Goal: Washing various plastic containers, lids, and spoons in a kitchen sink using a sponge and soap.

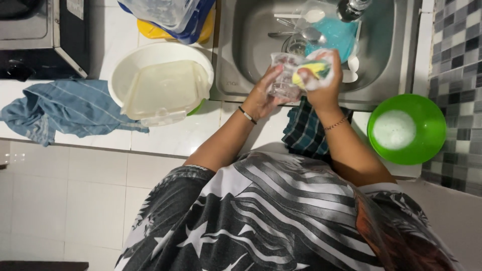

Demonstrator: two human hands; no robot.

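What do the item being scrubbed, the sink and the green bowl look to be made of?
The drinking glass in the left hand looks like clear glass, though it could be plastic: it is see-through under the foam. The sink looks like brushed stainless steel, grey and dully reflective. The green bowl looks like glossy plastic, bright and uniformly coloured.

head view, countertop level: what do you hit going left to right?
Blue towel → white basin with a clear lid on it → left hand holding a clear glass → right hand with a soapy sponge → green bowl of suds.
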